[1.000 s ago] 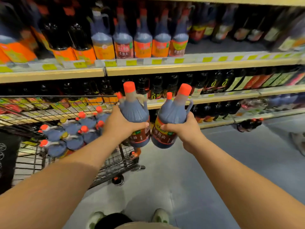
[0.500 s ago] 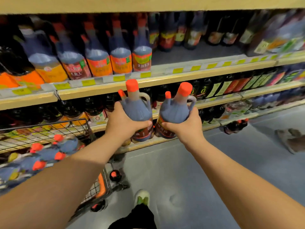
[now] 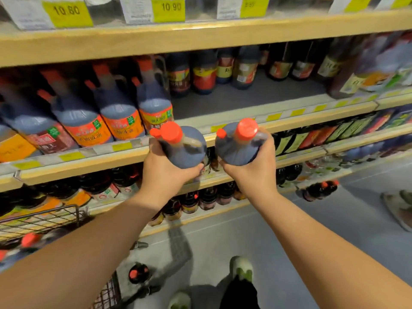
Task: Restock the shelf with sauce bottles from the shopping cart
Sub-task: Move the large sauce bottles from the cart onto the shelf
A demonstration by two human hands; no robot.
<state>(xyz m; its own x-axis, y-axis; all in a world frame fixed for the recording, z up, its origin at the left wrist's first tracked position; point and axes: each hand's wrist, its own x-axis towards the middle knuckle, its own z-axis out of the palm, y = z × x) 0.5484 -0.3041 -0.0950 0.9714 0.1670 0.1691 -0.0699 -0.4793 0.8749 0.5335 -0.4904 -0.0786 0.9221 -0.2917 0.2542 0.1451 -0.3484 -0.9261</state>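
Note:
My left hand point(image 3: 163, 175) grips a dark sauce bottle with an orange cap point(image 3: 185, 146) by its body. A second, like bottle point(image 3: 238, 144) is held the same way in my right hand point(image 3: 256, 172). Both bottles are upright, just in front of the edge of the wooden shelf point(image 3: 278, 117). A bare grey stretch of that shelf point(image 3: 245, 97) lies right behind them. To its left stands a row of matching bottles with orange labels point(image 3: 153, 103). The wire shopping cart point(image 3: 44, 219) is at the lower left, with more orange-capped bottles point(image 3: 29, 240) inside.
Smaller dark bottles point(image 3: 223, 70) stand at the back of the same shelf. A higher shelf with yellow price tags point(image 3: 167, 7) hangs close overhead. Lower shelves hold more dark bottles point(image 3: 207, 197). My shoe point(image 3: 242, 267) is on the grey floor. Someone else's shoes point(image 3: 399, 208) are at the right.
Both hands have carried the bottles up and forward, from the lower shelves to the edge of the shelf with the bare stretch. The view has moved closer and the cart has slid to the lower left.

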